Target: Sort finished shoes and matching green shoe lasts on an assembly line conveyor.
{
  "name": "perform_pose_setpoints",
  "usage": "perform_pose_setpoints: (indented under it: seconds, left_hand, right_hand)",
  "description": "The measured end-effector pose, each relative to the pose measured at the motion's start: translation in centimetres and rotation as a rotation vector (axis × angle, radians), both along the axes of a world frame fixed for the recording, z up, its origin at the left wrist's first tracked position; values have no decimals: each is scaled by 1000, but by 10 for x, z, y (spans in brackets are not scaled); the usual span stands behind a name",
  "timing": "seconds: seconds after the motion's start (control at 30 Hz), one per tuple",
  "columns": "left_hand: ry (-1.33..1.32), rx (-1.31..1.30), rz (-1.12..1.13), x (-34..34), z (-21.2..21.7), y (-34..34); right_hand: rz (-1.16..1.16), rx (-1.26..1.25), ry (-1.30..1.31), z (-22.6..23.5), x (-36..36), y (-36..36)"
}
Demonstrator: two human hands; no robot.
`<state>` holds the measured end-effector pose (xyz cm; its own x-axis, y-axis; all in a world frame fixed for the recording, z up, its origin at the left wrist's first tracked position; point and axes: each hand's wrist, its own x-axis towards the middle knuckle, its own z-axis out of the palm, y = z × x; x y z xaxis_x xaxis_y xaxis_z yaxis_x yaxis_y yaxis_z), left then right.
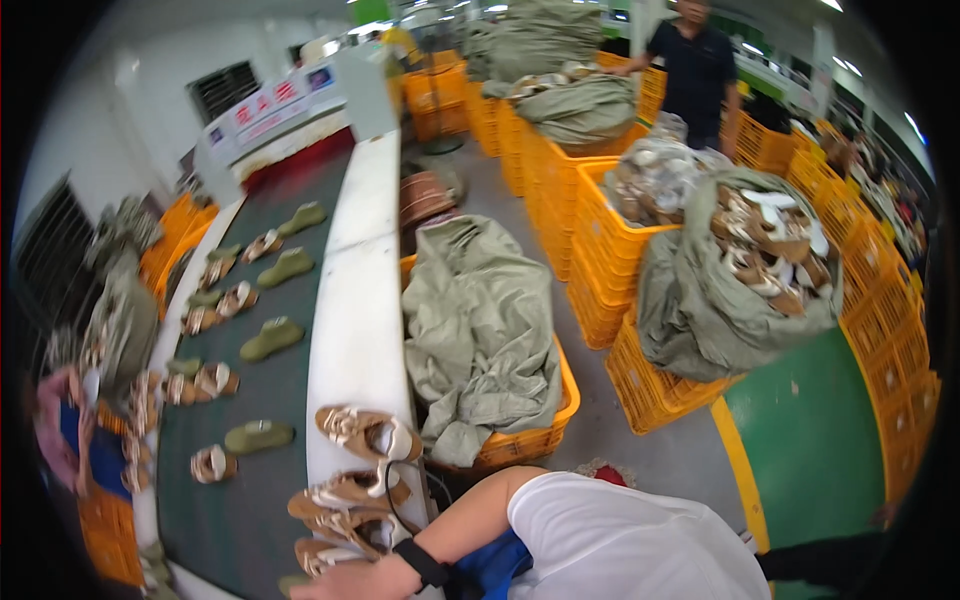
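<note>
Tan sandals (345,515) lie just above the right hand's (340,583) grip

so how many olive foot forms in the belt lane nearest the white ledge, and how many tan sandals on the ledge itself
olive foot forms: 4
tan sandals on the white ledge: 4, the lowest one partly cut off by the picture's edge
total: 8
</note>
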<state>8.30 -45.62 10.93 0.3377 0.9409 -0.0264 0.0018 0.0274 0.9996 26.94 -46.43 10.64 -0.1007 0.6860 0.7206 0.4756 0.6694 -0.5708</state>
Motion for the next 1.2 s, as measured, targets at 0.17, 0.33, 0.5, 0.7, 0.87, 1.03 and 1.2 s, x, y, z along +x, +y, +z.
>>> perform_pose_setpoints:
  seconds: [0.17,0.33,0.5,0.7,0.87,1.03,1.2]
  left_hand:
    - [65,566,-209,-46,-52,7]
    - [-673,-327,38,-29,-50,3]
    - [-818,-430,66,-30,-36,0]
    - [-1149,-432,-126,-41,-55,-1]
    - [-765,-340,33,-44,-46,0]
    - [-394,-217,85,-65,-32,35]
    - [1391,606,464,-154,-66,97]
  right_hand:
    - [149,-54,24,-4,0,11]
    - [270,-342,70,16,-5,4]
    - [259,-374,118,23,-14,-1]
    - [404,-111,-36,23,-27,-22]
    - [354,-39,-154,20,-42,-26]
    - [345,-314,-136,10,-28,-17]
    - [206,-453,172,10,10,-17]
